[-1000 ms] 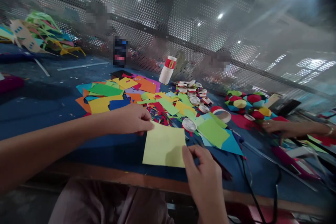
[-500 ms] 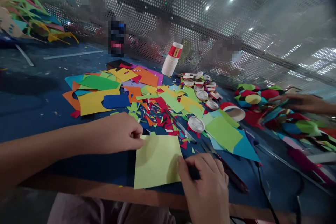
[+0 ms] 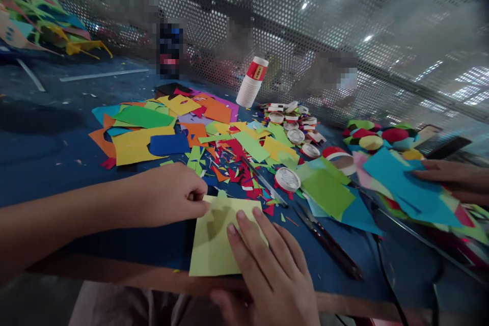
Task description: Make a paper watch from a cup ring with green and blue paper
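Note:
A pale yellow sheet of paper (image 3: pixel 214 247) lies at the table's front edge, in front of me. My left hand (image 3: pixel 183 191) is curled closed and pinches the sheet's upper left corner between thumb and finger. Across the right part of the sheet, my right hand (image 3: pixel 273 260) lies with its fingers stretched out flat; its thumb hangs near the table edge. Dark-handled scissors (image 3: pixel 332 247) rest on the blue table to the right of that hand. Small paper scraps (image 3: pixel 237 168) lie just beyond the sheet.
Coloured paper sheets (image 3: pixel 141 143) are piled at the far left of the scraps. A stack of paper cups (image 3: pixel 250 84) stands behind, beside several round white-topped pieces (image 3: pixel 287 179). At right, another person's hand (image 3: pixel 454 175) holds blue paper (image 3: pixel 412 183). A cable (image 3: pixel 385 275) runs at front right.
My right hand has moved left from the sheet's right edge and flattened onto it. My left hand keeps its corner grip. The other person's hand has brought blue paper nearer.

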`<move>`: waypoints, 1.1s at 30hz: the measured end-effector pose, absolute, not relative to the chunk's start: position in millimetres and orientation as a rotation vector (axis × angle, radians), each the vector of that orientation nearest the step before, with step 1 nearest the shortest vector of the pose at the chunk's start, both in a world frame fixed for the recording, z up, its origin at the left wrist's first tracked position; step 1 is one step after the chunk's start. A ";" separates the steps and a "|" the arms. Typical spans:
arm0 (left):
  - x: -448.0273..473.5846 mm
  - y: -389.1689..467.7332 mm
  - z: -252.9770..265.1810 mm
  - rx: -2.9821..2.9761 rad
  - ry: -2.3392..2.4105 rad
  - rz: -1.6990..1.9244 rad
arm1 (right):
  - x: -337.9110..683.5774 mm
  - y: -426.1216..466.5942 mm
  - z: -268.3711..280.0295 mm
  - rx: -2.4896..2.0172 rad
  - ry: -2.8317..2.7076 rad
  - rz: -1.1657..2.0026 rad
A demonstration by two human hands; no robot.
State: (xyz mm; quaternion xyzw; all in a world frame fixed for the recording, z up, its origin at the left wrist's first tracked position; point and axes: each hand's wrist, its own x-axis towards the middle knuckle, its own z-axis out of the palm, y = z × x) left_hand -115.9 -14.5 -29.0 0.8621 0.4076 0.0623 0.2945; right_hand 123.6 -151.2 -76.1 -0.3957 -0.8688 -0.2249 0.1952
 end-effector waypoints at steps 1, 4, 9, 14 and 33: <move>-115.8 -14.6 -28.6 2.294 1.089 0.166 | 124.6 -150.1 -76.1 -1.092 -2.463 -0.638; -116.2 -13.9 -27.7 2.299 1.101 0.173 | 126.7 -147.4 -76.7 -1.053 -2.497 -0.676; -116.9 -13.3 -30.3 2.309 1.103 0.209 | 122.8 -144.1 -72.1 -1.048 -2.477 -0.664; -120.0 -12.1 -30.7 2.314 1.093 0.291 | 111.1 -140.4 -60.8 -1.043 -2.379 -0.658; -119.3 -29.5 -18.9 2.791 0.343 0.264 | 144.4 -136.6 -33.9 -1.174 -2.469 -0.092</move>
